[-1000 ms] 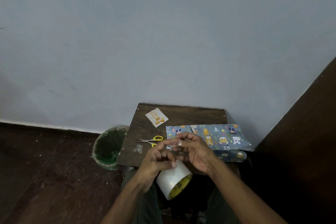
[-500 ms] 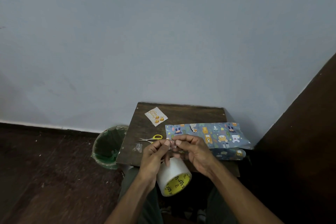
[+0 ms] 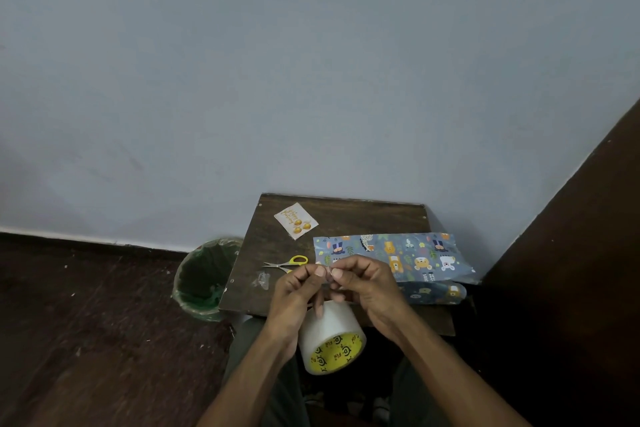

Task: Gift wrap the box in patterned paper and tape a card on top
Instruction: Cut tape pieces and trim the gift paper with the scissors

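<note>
Box (image 3: 391, 258) looks wrapped already, but the card (image 3: 296, 220) sits loose on the table (image 3: 346, 215). Left hand (image 3: 294, 295) and right hand (image 3: 363, 284) both pinch a clear tape strip (image 3: 327, 272) off the roll (image 3: 330, 336) (barely visible), so taping's left.

The surface (image 3: 360, 215) is sitting against the wall (image 3: 311, 80), with the card (image 3: 296, 220) lying at its far left. The wrapped box (image 3: 391, 253) is lying along the right side, and the scissors (image 3: 287, 262) are resting to its left, nearer than the card. Both hands are meeting over the near edge, the tape roll (image 3: 330, 336) hanging just below them, possibly off the left hand (image 3: 294, 298). The bin (image 3: 204, 277) is standing on the floor, left of the surface.
</note>
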